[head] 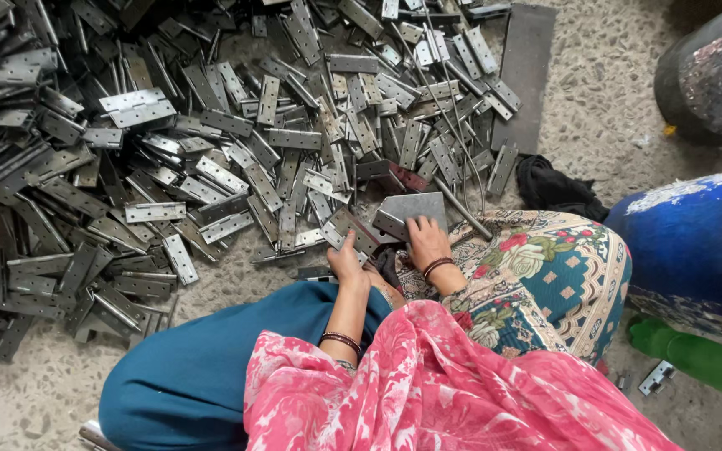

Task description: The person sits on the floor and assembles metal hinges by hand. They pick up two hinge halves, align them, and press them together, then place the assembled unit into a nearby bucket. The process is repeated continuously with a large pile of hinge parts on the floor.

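I sit on a speckled floor in front of a wide heap of grey metal hinges (211,159). My left hand (347,266) reaches to the near edge of the heap and grips a hinge leaf (351,230). My right hand (428,242) rests on a flat grey metal block (411,210) that lies on my knee, fingers curled over a hinge piece on it. Both wrists wear dark bangles. A pink patterned cloth covers my lap, with teal trousers on the left.
A long flat metal plate (526,71) lies at the top right. A black rag (555,188) sits beside the heap. A blue drum (695,242) and a dark drum (712,71) stand at the right. A green bottle (695,357) lies by a single hinge (655,377).
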